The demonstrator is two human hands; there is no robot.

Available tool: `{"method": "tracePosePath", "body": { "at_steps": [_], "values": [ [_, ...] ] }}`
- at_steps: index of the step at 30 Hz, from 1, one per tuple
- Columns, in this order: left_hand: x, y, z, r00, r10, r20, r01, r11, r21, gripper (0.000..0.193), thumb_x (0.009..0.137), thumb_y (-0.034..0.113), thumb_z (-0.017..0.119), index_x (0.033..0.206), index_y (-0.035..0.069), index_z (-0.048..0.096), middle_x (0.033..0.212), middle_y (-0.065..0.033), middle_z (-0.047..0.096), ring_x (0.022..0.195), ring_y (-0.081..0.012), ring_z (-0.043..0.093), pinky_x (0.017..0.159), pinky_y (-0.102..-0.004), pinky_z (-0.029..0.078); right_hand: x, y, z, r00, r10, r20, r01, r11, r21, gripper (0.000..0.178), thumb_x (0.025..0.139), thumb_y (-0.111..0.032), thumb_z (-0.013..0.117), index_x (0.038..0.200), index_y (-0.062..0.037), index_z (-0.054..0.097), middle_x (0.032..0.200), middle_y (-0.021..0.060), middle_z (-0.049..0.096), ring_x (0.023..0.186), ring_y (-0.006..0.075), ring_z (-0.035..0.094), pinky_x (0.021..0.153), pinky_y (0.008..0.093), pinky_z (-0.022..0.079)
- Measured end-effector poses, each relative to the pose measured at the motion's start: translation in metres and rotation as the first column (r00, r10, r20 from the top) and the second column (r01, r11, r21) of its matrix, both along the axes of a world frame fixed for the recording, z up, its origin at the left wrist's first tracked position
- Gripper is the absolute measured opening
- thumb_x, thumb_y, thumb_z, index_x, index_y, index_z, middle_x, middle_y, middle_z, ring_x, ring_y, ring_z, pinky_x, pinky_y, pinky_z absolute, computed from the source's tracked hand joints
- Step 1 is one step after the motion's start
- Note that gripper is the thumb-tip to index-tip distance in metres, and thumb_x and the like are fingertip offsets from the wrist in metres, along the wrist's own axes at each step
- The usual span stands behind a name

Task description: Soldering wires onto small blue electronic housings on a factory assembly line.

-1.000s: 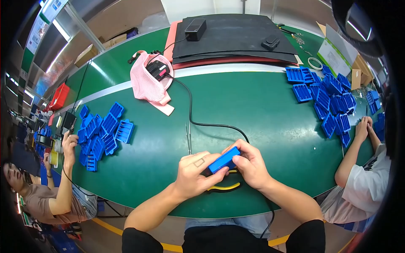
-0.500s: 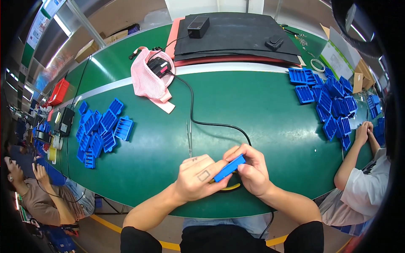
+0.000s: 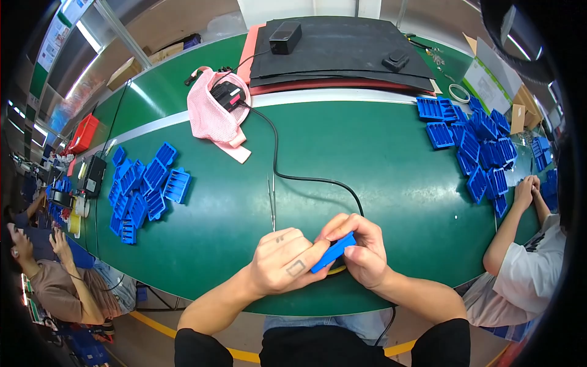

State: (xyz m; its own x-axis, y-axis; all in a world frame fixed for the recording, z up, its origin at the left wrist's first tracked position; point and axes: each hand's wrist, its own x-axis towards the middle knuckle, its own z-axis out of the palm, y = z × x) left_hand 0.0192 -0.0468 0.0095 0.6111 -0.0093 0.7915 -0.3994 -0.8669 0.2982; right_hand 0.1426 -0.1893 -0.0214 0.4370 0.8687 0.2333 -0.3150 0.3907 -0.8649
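Note:
Both hands come together near the table's front edge around one small blue plastic holder (image 3: 334,253). My left hand (image 3: 285,263) grips its left end, fingers curled under and over it. On the other end, my right hand (image 3: 367,249) pinches it between thumb and fingers. The holder is tilted, its right end higher, and its inside is hidden from view. Metal tweezers (image 3: 273,205) lie on the table just beyond my left hand. Beneath the hands shows a bit of a yellow tool handle (image 3: 336,270), mostly covered.
Piles of slotted blue holders lie at left (image 3: 139,191) and right (image 3: 483,147). A pink mesh bag (image 3: 208,113) with a black device and a black cable (image 3: 276,147) lies beyond my hands. Black sheets (image 3: 342,52) are stacked behind. People sit at both sides.
The blue holder has turned slightly in my fingers, and my right thumb presses further over its edge. The view has shifted a little; the piles stay put.

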Motion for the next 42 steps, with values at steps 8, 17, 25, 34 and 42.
{"method": "tracePosePath", "body": {
  "at_steps": [8, 17, 25, 34, 42],
  "values": [
    [-0.005, 0.000, -0.002, 1.000, 0.007, -0.009, -0.006, 0.994, 0.114, 0.050, 0.061, 0.006, 0.083, 0.106, -0.005, 0.066, 0.079, -0.0053, 0.051, 0.059, -0.0188, 0.051, 0.051, -0.0310, 0.044, -0.001, -0.001, -0.001, 1.000, 0.017, 0.001, -0.017, 1.000, 0.019, 0.028, 0.084, -0.023, 0.062, 0.097, 0.0015, 0.060, 0.101, 0.0206, 0.063, 0.094, 0.0272, 0.064, 0.088, 0.0392, 0.052],
    [-0.005, 0.000, 0.001, 0.999, -0.006, -0.051, 0.011, 0.994, 0.110, 0.046, 0.061, 0.004, 0.082, 0.104, -0.002, 0.068, 0.072, -0.0044, 0.052, 0.057, -0.0189, 0.052, 0.050, -0.0310, 0.044, -0.001, 0.000, 0.001, 0.998, 0.056, -0.039, -0.052, 0.996, 0.079, 0.022, 0.082, -0.005, 0.051, 0.100, 0.0033, 0.059, 0.104, 0.0165, 0.061, 0.095, 0.0198, 0.057, 0.090, 0.0345, 0.046],
    [-0.004, 0.016, 0.009, 0.924, -0.184, -0.336, -0.068, 0.784, -0.617, 0.024, 0.075, 0.002, 0.081, 0.097, -0.001, 0.072, 0.085, -0.0096, 0.067, 0.075, -0.0185, 0.064, 0.070, -0.0293, 0.050, 0.001, 0.000, 0.013, 0.996, -0.022, 0.087, 0.036, 0.985, -0.166, 0.022, 0.092, -0.005, 0.072, 0.106, 0.0007, 0.056, 0.102, 0.0077, 0.065, 0.094, 0.0118, 0.063, 0.080, 0.0287, 0.055],
    [0.000, -0.001, -0.007, 0.902, -0.375, -0.213, -0.103, 0.292, -0.951, 0.025, 0.087, 0.005, 0.071, 0.110, -0.005, 0.065, 0.115, -0.0129, 0.059, 0.102, -0.0190, 0.059, 0.090, -0.0316, 0.047, 0.002, -0.001, 0.012, 0.971, 0.031, 0.236, 0.029, 0.969, -0.246, 0.018, 0.098, -0.010, 0.065, 0.105, 0.0004, 0.052, 0.085, 0.0100, 0.069, 0.077, 0.0168, 0.072, 0.070, 0.0297, 0.057],
    [-0.002, -0.009, -0.008, 0.897, -0.420, -0.141, -0.069, 0.182, -0.981, 0.035, 0.095, 0.023, 0.058, 0.113, -0.007, 0.061, 0.124, -0.0201, 0.060, 0.112, -0.0257, 0.059, 0.101, -0.0400, 0.046, 0.003, -0.001, 0.011, 0.861, -0.023, 0.509, 0.132, 0.975, -0.178, 0.017, 0.099, -0.009, 0.062, 0.108, 0.0007, 0.052, 0.090, 0.0127, 0.073, 0.081, 0.0196, 0.074, 0.073, 0.0311, 0.058]
  ]
}}
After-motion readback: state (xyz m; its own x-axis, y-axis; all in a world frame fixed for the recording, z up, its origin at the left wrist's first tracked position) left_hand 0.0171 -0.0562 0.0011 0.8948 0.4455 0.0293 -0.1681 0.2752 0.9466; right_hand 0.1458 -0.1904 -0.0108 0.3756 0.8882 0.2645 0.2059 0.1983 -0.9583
